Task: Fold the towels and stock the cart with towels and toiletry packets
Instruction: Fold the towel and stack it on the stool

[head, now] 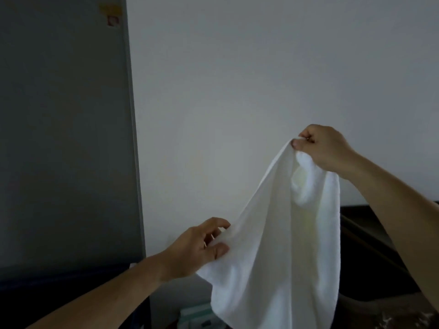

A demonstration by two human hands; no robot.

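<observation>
We are holding a white towel (280,245) up in the air before the pale wall (237,79). Our right hand (325,148) is pinching the towel's top corner, and lower down our left hand (199,245) is gripping its left edge between thumb and fingers, the rest hanging loose.

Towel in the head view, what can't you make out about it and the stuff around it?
Head view:
- towel: lower end cut off by the bottom edge.
- pale greenish shapes below: dim, partly behind the towel, unidentifiable.
- label on the grey panel: blurred, unreadable.
- dark object at right: underexposed, partly behind the towel.
</observation>
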